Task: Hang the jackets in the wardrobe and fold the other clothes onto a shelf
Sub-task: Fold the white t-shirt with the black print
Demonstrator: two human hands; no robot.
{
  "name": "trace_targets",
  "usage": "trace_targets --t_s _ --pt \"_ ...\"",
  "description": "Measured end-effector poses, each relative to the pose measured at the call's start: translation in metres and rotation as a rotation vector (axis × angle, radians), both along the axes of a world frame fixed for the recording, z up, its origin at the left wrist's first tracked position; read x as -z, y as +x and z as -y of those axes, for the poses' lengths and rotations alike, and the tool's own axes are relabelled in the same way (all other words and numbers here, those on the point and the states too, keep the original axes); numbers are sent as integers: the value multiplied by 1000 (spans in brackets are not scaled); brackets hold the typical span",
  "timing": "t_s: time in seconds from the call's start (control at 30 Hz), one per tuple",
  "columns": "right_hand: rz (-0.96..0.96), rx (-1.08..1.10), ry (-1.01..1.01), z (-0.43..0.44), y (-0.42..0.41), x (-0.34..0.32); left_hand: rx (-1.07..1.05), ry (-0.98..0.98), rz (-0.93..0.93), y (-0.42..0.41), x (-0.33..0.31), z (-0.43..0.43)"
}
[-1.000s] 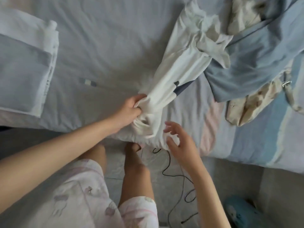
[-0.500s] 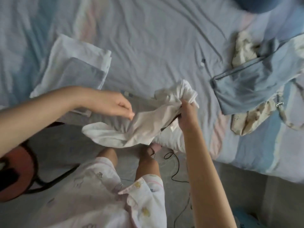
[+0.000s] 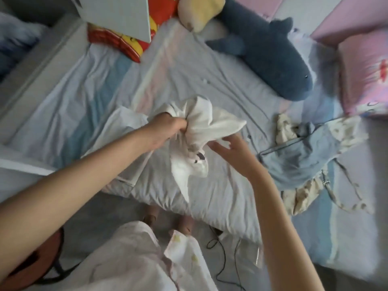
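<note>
A bunched white garment (image 3: pixel 206 127) with a small dark print hangs above the bed (image 3: pixel 220 80). My left hand (image 3: pixel 168 128) grips it in a fist at its gathered middle. My right hand (image 3: pixel 231 149) is spread just below and to the right of the cloth, fingertips at its lower edge. A folded white and grey garment (image 3: pixel 126 127) lies flat on the bed under my left forearm. To the right lies a crumpled light blue garment (image 3: pixel 304 156) on top of a cream patterned one (image 3: pixel 298 196).
A blue whale plush (image 3: pixel 270 57) and a yellow plush (image 3: pixel 199 11) lie at the head of the bed, with a pink pillow (image 3: pixel 365 74) at right and a red cushion (image 3: pixel 123 43). Black cables (image 3: pixel 220 259) trail on the floor by my feet. A dark round stool (image 3: pixel 37 267) stands at left.
The view has swung up the bed. The white garment passed from my right hand to my left, which now holds it higher over the bed. My right hand let go and opened.
</note>
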State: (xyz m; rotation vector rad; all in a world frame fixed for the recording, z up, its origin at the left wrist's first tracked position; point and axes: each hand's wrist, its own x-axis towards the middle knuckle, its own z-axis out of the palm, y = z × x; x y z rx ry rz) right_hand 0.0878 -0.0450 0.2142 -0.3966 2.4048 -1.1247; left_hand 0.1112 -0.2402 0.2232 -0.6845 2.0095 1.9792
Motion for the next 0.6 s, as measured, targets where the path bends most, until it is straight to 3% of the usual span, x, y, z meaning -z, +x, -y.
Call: trace_targets --t_s 0.07,0.17,0.2,0.33,0.47,0.53,0.6 --pt "-117 47 -62 2 -15 -27 63 97 -90 -8 -37 -1" --pt "-74 145 -295 -3 -29 -73 210 219 -235 -25 -99 -7" --pt "17 197 -347 2 -24 -76 232 251 -243 -26 -103 -7" --pt "-12 297 -501 -2 -46 -130 105 157 -373 -54 -167 -4" --pt "-294 415 -637 -20 -73 -167 -176 -114 -350 -79 -190 30" --pt "-434 576 -696 -47 -85 -188 -354 -329 -335 -91 -200 55" --pt "-512 675 -723 -72 -95 -207 -365 -621 -272 -97 -210 78"
